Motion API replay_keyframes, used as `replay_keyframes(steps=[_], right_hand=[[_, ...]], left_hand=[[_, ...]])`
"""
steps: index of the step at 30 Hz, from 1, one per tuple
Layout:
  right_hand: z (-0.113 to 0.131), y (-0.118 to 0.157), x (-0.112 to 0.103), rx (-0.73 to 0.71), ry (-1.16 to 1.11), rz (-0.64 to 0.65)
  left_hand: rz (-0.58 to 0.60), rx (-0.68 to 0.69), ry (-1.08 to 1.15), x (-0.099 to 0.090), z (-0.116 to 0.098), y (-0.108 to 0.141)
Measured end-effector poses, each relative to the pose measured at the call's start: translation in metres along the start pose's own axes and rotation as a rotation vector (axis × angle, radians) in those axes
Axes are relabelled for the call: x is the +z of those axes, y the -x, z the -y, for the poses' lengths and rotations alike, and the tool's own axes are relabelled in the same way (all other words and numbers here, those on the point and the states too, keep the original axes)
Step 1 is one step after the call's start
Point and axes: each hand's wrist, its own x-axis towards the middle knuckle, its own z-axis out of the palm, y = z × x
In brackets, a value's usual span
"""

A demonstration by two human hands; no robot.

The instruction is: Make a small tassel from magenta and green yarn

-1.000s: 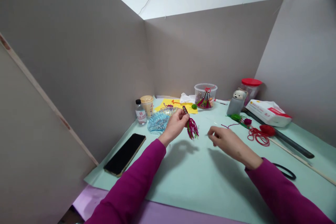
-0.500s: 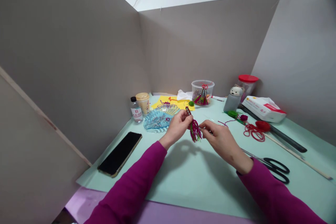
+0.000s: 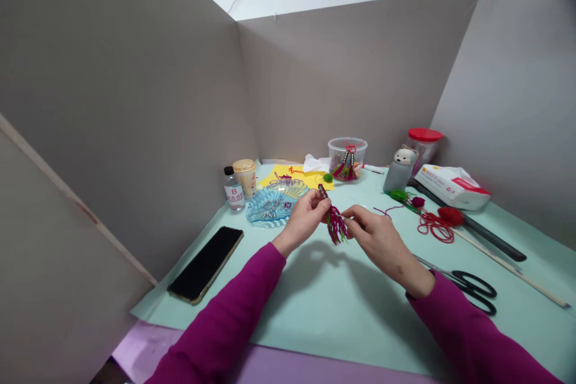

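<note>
A magenta and green yarn tassel point(image 3: 335, 225) with a beaded top hangs tilted over the middle of the table. My left hand point(image 3: 306, 214) pinches it near its upper part, with the beaded end sticking out above the fingers. On the tassel's right side, my right hand point(image 3: 372, 236) is closed, its thumb and fingertips pressed together at the loose strands; a small thin thing shows at the fingertips, too small to name. Behind my left hand lies a blue shell-shaped dish point(image 3: 270, 207) with silvery beads in it.
A phone point(image 3: 206, 264) lies left, near a small bottle point(image 3: 234, 191). Black-handled scissors point(image 3: 472, 285) lie beside my right forearm. Red yarn point(image 3: 435, 226), a wooden stick point(image 3: 513, 270) and a tissue pack point(image 3: 452, 185) are at right. A clear tub point(image 3: 337, 159) stands behind.
The tassel's strands have shifted slightly and spread a little at the bottom. Both hands stay in nearly the same place.
</note>
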Motion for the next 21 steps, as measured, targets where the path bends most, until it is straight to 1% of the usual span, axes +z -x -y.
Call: replay_keyframes(steps=[14,17,21], right_hand=[[0.0,-0.0002,0.0005,0.001,0.021,0.004],[-0.0017,-0.0006,0.0014,-0.007,0.084,0.001],[-0.0042,-0.0007,0.0041,-0.012,0.242,0.009]], left_hand=[[0.013,-0.035,0.062,0.0011,-0.0031,0.0024],[0.017,-0.033,0.055,0.0012,-0.0035,0.0026],[0.027,-0.022,-0.004,0.0019,-0.0038,0.0038]])
